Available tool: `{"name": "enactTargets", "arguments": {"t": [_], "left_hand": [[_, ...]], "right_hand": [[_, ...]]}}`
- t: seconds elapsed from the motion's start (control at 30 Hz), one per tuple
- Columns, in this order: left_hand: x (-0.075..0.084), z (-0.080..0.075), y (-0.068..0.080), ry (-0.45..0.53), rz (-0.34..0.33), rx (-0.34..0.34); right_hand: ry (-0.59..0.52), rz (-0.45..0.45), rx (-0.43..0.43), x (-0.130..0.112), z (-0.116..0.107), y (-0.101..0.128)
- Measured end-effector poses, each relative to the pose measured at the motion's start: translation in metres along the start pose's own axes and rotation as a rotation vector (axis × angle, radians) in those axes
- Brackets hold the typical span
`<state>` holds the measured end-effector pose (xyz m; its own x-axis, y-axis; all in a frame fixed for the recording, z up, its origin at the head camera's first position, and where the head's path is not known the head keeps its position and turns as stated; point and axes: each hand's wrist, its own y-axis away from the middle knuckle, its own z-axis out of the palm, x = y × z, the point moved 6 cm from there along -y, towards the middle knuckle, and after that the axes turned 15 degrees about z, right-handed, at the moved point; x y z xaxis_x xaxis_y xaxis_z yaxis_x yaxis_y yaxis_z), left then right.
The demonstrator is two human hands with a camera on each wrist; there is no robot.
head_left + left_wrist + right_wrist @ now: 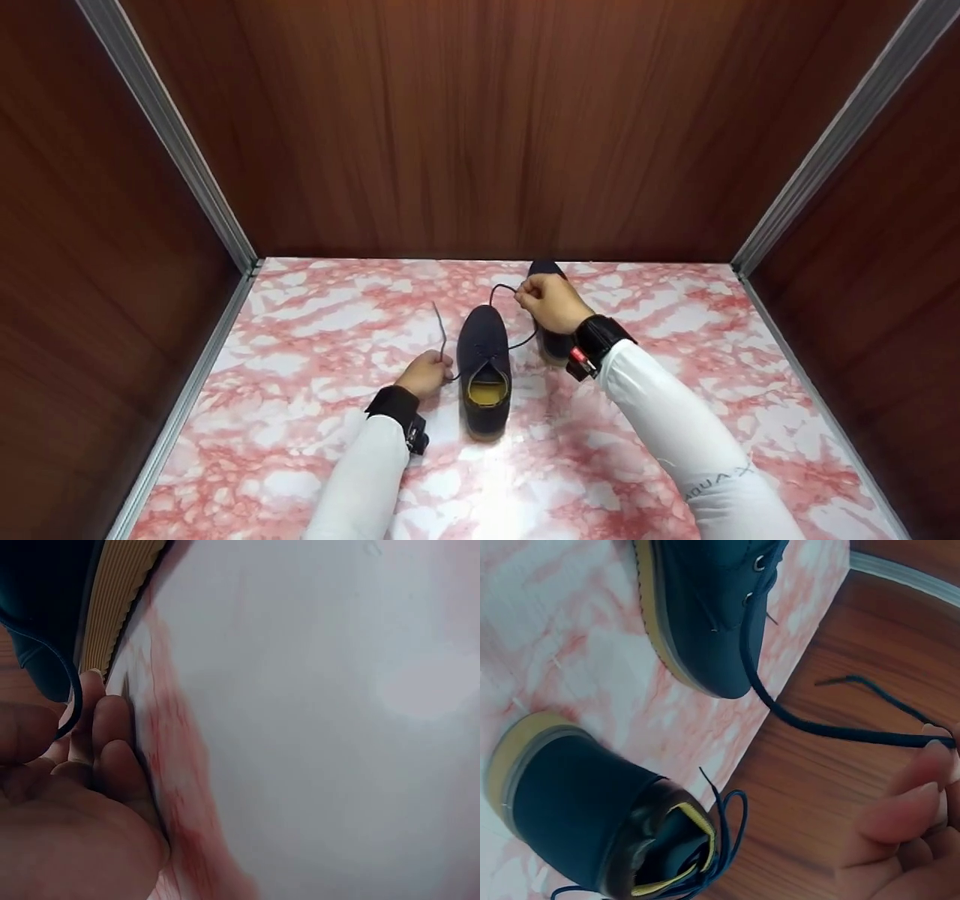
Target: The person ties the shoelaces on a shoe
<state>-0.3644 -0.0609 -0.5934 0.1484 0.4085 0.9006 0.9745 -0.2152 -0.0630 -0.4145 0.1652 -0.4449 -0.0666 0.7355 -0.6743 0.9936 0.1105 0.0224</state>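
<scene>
A navy lace-up shoe (480,334) with a yellow lining stands on the pink-and-white marbled surface, toe pointing away. To its left, my left hand (425,373) pinches one end of its shoelace (441,326), whose tip sticks up past the fingers. In the left wrist view that hand (82,825) lies close beside the shoe's ribbed sole (116,596). My right hand (553,301) is raised at the shoe's right and pinches the other end of the lace (832,733), which hangs in a curve from the eyelets. The free tip extends beyond the fingers.
A second navy shoe (570,802) stands to the right, partly hidden under my right hand in the head view. Its laces (731,825) are looped. Brown wood-grain panels (480,135) with metal edging (187,157) enclose the marbled surface (300,420).
</scene>
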Motion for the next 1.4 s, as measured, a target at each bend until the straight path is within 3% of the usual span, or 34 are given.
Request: {"name": "enactTargets", "arguments": {"t": [0.23, 0.37, 0.47, 0.77, 0.9, 1.2, 1.4], "left_hand": [[-0.001, -0.002, -0.001, -0.061, 0.027, -0.024], [-0.003, 0.000, -0.001, -0.074, 0.048, -0.034], [-0.003, 0.002, -0.002, -0.086, 0.060, -0.038], [0.000, -0.002, 0.001, -0.092, 0.041, -0.048], [-0.002, 0.000, 0.000, -0.086, 0.033, -0.044], [-0.004, 0.000, 0.001, -0.072, 0.021, -0.047], [-0.002, -0.002, 0.001, -0.071, 0.039, -0.056]], "right_hand": [[0.052, -0.012, 0.034, -0.039, 0.025, -0.014], [0.017, -0.119, -0.050, -0.069, 0.048, -0.015], [0.010, -0.189, -0.101, -0.076, 0.056, -0.009], [0.096, -0.228, -0.066, -0.040, 0.048, 0.001], [0.174, -0.245, -0.130, -0.028, 0.051, 0.008], [0.389, -0.273, -0.337, -0.021, 0.086, 0.022], [0.435, -0.296, -0.352, -0.021, 0.102, 0.026]]}}
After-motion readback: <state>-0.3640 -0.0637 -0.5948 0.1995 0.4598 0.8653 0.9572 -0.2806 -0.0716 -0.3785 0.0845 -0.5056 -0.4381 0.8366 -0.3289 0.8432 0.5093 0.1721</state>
